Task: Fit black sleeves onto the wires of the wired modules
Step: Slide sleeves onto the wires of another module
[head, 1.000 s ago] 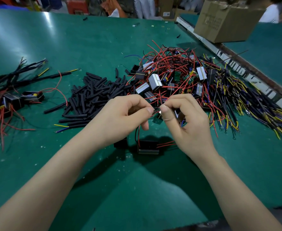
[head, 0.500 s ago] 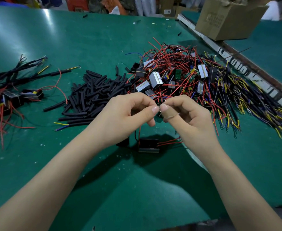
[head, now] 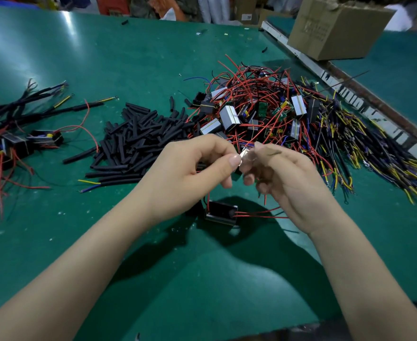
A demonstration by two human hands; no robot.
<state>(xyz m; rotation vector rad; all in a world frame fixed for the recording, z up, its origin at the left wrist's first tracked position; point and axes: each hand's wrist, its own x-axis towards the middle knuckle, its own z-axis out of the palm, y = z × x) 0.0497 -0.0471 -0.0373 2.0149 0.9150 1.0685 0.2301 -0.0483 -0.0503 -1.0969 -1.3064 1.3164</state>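
Finished modules (head: pixel 17 143): far left, wires sleeved.
Black sleeves (head: pixel 138 143): heap left of centre.
Left hand (head: pixel 192 173): pinches something small, unclear what.
Module (head: pixel 221 213): on table beneath hands, red wires rising.
Right hand (head: pixel 286 183): fingers curled, pinching; blurred.
Unsleeved modules (head: pixel 264 112): tangled pile, right.

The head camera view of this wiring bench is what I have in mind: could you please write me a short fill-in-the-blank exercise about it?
1. The table has a ____ surface.
2. The pile of loose black sleeves lies to the ____ of the heap of red-wired modules.
3. The black module below the left hand and right hand trails ____ wires.
4. At the far right stands a cardboard ____.

Missing words: green; left; red; box
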